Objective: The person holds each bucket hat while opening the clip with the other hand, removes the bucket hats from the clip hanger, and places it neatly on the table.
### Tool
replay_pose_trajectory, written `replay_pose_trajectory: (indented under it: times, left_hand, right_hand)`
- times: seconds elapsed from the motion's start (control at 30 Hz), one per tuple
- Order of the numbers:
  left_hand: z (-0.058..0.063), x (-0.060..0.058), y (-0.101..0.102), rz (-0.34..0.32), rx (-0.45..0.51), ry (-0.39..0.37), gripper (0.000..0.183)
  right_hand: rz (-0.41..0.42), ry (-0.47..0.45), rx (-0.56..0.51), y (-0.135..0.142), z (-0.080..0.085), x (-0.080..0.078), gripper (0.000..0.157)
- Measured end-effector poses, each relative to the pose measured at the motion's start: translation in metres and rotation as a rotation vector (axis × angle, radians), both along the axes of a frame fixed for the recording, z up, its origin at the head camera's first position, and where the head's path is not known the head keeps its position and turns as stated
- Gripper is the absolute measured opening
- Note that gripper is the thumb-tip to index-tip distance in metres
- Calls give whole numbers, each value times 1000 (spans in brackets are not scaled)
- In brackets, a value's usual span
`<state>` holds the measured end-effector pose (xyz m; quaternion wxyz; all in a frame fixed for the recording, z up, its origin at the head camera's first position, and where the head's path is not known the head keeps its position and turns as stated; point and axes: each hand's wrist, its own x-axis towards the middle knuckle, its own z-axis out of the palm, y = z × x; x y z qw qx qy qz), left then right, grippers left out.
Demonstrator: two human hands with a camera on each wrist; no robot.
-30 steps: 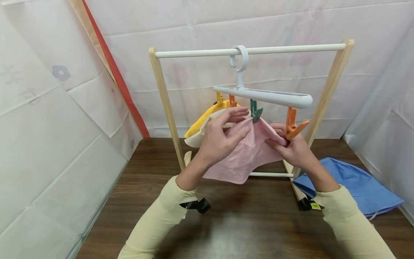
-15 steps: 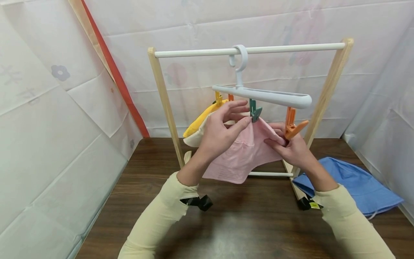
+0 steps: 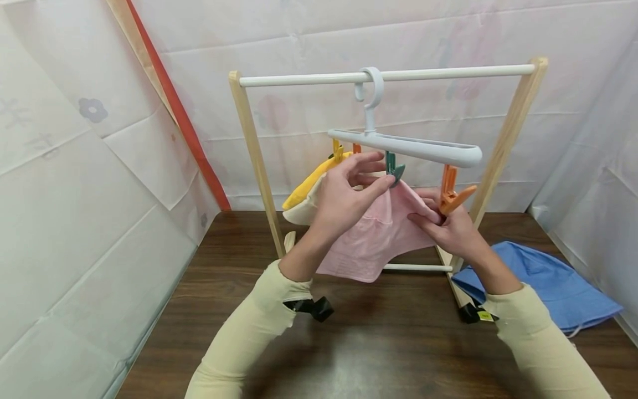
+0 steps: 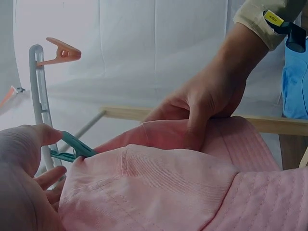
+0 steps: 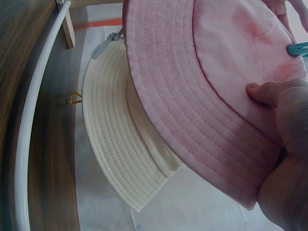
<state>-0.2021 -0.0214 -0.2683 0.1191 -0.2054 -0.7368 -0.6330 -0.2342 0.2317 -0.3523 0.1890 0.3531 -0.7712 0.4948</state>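
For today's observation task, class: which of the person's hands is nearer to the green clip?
The left. The left hand is right at the green clip, touching it; the right hand is farther to the right, holding the pink hat.

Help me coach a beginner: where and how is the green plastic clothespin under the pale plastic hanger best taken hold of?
Probably best to pinch the green plastic clothespin by both lever ends, coming from the side of the left hand: its levers spread that way, while its narrow end meets the pink cloth hat.
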Motion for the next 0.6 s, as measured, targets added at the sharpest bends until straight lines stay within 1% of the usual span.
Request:
replay_pose_trajectory:
  times: [0.1,0.33,0.43,0.6]
  left_hand:
    - [1,0,2,-1,16,-13,49]
    - [1,-1,7,-10,21,-29,53]
    - [1,-2,8,-10,22,-20,52]
    - [0,-2,11,12,20,3,50]
  right_hand:
    - [-6,16,3,-1,0,-1,54]
    - [-7,18,10,0,-3,-2,55]
    - [0,26,13,0,-3,-3,56]
    - [9,39,16,0,-4,-4,56]
